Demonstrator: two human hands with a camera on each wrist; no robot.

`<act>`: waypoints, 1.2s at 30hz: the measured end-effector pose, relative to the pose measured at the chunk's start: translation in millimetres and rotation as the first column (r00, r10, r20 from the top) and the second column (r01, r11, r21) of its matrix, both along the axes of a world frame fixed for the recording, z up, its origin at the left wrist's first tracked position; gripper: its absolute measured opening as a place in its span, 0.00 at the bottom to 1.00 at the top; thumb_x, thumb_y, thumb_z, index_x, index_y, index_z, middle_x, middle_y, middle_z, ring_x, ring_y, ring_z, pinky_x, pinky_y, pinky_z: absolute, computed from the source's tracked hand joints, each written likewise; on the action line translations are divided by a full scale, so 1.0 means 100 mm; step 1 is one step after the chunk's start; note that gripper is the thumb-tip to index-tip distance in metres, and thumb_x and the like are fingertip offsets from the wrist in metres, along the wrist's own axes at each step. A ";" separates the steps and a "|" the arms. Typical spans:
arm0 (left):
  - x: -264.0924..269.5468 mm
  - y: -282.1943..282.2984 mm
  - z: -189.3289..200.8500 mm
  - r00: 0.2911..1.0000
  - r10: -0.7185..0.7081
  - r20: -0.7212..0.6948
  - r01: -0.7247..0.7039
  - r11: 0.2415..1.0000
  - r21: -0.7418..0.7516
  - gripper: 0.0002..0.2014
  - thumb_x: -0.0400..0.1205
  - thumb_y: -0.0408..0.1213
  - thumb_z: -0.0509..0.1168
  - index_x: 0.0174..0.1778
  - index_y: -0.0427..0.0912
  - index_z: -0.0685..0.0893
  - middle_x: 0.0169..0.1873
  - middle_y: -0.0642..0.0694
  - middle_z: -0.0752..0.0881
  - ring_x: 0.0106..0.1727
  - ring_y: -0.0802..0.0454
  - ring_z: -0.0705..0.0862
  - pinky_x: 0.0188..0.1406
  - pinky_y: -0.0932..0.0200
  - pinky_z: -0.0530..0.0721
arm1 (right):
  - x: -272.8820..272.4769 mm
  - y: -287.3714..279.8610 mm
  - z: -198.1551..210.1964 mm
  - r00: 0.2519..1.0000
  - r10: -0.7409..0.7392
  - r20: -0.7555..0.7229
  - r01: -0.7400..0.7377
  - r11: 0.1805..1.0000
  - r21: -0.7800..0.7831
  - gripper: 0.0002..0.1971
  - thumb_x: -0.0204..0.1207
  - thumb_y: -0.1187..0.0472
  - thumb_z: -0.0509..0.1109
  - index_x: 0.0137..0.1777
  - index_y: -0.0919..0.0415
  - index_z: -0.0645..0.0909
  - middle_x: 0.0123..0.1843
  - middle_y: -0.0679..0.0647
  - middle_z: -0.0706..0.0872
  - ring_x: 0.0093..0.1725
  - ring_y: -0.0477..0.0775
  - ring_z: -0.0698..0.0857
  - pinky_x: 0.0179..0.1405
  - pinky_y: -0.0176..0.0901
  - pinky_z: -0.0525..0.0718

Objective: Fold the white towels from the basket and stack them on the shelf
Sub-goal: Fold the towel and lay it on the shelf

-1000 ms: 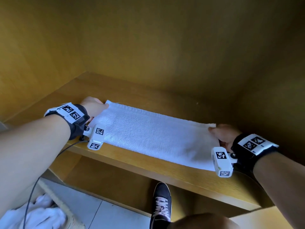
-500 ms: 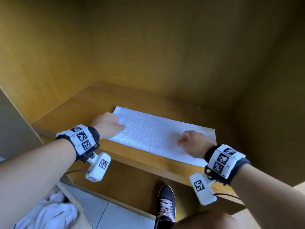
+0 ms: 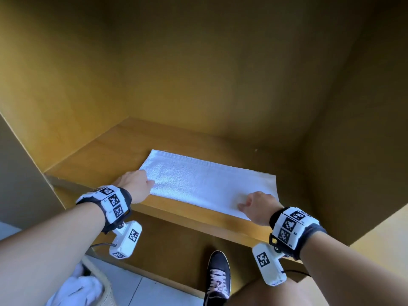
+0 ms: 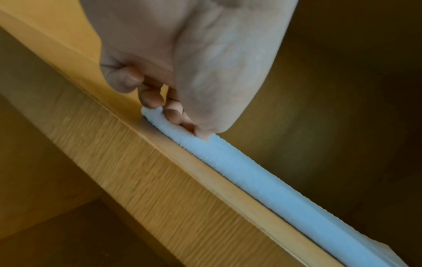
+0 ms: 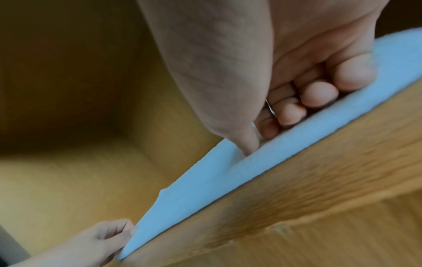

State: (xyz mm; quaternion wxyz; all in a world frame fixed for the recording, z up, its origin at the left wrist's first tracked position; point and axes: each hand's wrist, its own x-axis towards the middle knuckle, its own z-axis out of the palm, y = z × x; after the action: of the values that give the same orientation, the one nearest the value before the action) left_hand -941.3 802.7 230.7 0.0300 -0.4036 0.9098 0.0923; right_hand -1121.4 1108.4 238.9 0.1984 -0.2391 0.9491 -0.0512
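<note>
- Head view: one towel [image 3: 205, 184] is lying half-folded on the shelf [image 3: 187, 214] at centre frame.
- Left hand [image 3: 134, 186] and right hand [image 3: 257, 206] are resting curled fingers on its ends (pinching unclear).
- More towels are waiting in the basket [image 3: 103, 283], lower left.

The wooden shelf [image 3: 103, 155] is a yellowish-brown board with side and back walls of the same wood. A white towel [image 3: 205, 184], folded into a long flat strip, lies directly on the shelf, lengthwise along the front edge and just behind it. Bare wood shows behind the towel and to its left. Below the shelf's front edge is the tiled floor [image 3: 141, 290]. On the floor, under the shelf's left end, stands a woven basket [image 3: 106, 283] with white cloth in it; a dark laced shoe [image 3: 218, 277] stands further right.
</note>
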 end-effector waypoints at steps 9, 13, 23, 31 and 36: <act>0.20 0.20 0.09 0.998 0.000 -0.058 0.001 1.000 0.025 0.11 0.93 0.48 0.60 0.54 0.45 0.80 0.51 0.46 0.83 0.49 0.45 0.84 0.45 0.51 0.83 | 0.04 0.44 0.04 0.996 -0.087 0.000 0.087 0.996 0.016 0.21 0.89 0.44 0.65 0.70 0.59 0.79 0.61 0.57 0.87 0.55 0.55 0.87 0.46 0.43 0.83; 0.47 0.31 0.10 0.996 0.006 -0.085 -0.001 0.998 0.057 0.17 0.91 0.48 0.64 0.39 0.43 0.76 0.35 0.45 0.81 0.37 0.45 0.81 0.36 0.55 0.78 | 0.18 0.39 0.06 0.998 -0.057 -0.025 0.058 0.998 0.027 0.17 0.90 0.48 0.62 0.68 0.59 0.80 0.59 0.56 0.87 0.54 0.54 0.87 0.47 0.43 0.85; 1.18 0.47 0.02 0.969 0.110 -0.223 -0.045 0.959 0.280 0.17 0.85 0.52 0.71 0.35 0.46 0.85 0.42 0.37 0.92 0.46 0.40 0.90 0.49 0.48 0.89 | 0.59 -0.34 0.18 0.992 0.123 -0.036 -0.124 0.992 -0.028 0.15 0.91 0.52 0.59 0.62 0.60 0.83 0.63 0.59 0.87 0.59 0.61 0.86 0.53 0.50 0.83; 1.28 0.39 -0.15 0.961 0.154 -0.228 -0.071 0.939 0.337 0.20 0.86 0.53 0.70 0.40 0.37 0.88 0.37 0.40 0.91 0.43 0.42 0.89 0.41 0.53 0.85 | 0.75 -1.09 0.05 0.951 0.308 -0.015 -0.308 0.951 -0.033 0.20 0.91 0.46 0.55 0.70 0.57 0.81 0.66 0.56 0.85 0.59 0.59 0.83 0.55 0.49 0.83; 1.46 0.30 -0.24 0.958 0.197 -0.209 -0.119 0.934 0.336 0.17 0.86 0.55 0.70 0.39 0.47 0.86 0.33 0.49 0.87 0.38 0.51 0.86 0.33 0.58 0.76 | 0.96 -1.47 0.05 0.921 0.388 -0.025 -0.389 0.918 -0.073 0.19 0.90 0.44 0.58 0.64 0.57 0.83 0.60 0.55 0.87 0.56 0.58 0.86 0.52 0.49 0.87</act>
State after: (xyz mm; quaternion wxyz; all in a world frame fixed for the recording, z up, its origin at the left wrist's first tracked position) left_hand -795.1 833.1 206.6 -0.0223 -0.4517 0.8439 0.2887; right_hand -1025.3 961.9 243.6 0.1903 -0.4305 0.8811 -0.0461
